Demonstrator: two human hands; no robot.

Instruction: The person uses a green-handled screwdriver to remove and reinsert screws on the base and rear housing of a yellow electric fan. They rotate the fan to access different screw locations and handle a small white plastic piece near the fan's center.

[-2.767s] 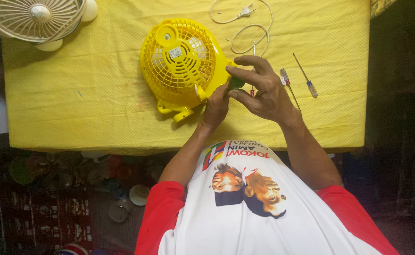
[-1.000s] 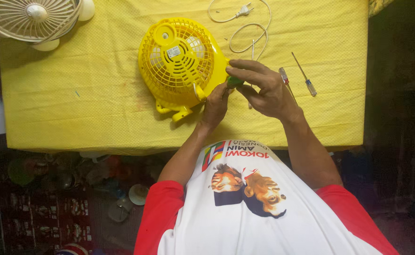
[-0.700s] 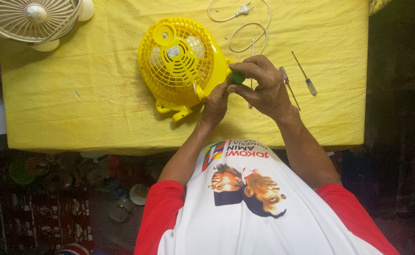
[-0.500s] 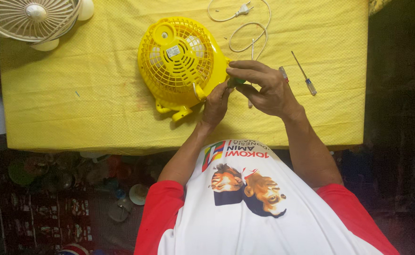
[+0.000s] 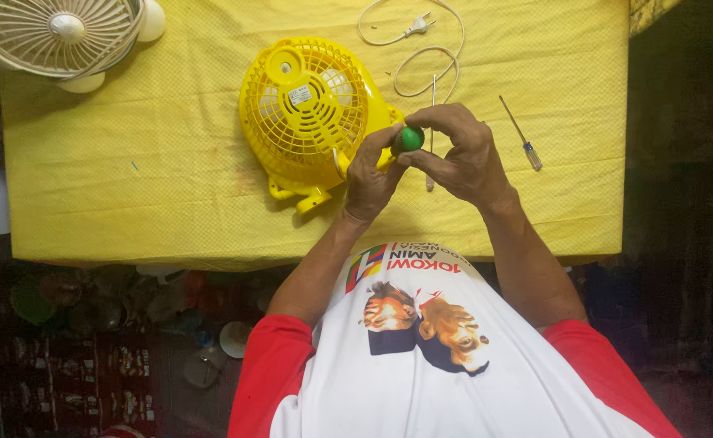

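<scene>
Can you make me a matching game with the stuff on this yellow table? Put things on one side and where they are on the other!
Things:
1. yellow fan
2. white fan
3. plug
4. thin screwdriver

Places:
A. far left corner of the table
B. lying alone, right of the right hand
C. top middle, at the end of the white cord
D. middle of the table, beside the left hand

Pairs: 1-D, 2-A, 3-C, 4-B
</scene>
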